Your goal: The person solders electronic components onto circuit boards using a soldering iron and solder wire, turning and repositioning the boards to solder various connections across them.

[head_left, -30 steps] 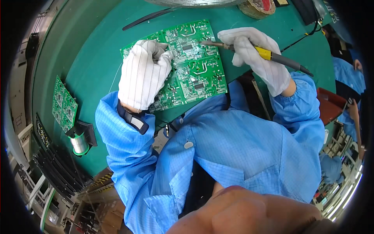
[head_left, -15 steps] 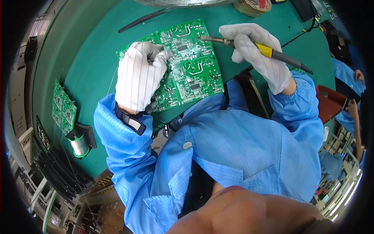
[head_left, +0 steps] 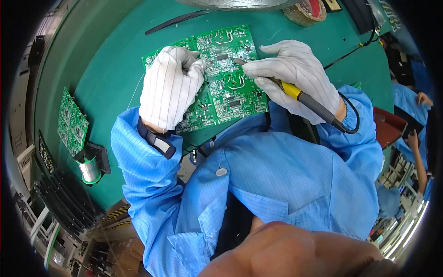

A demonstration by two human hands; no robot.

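Observation:
A green circuit board panel (head_left: 230,90), packed with small parts, lies on the green table in front of me. In a striped white glove, my right hand (head_left: 302,74) is closed around a soldering iron (head_left: 293,91) with a yellow and dark grey handle. The iron's tip points left, over the panel's upper right portion; whether it touches cannot be told. My left hand (head_left: 167,90), gloved too, rests over the panel's left side with thumb and fingers pinched together. A thin solder wire (head_left: 134,93) trails from this hand; its end at the fingertips is hard to see.
At the left stand another green circuit board (head_left: 73,123) and a spool of solder (head_left: 89,171). Beyond the panel are a black strip (head_left: 177,21), a round metal object (head_left: 240,3) and a small basket (head_left: 305,12). A reddish-brown bin (head_left: 388,127) and another person's arm (head_left: 419,161) are right.
My right hand has moved down and turned, so the iron now slants more steeply, its tip lower on the panel. The left hand keeps its pinch, nearly still.

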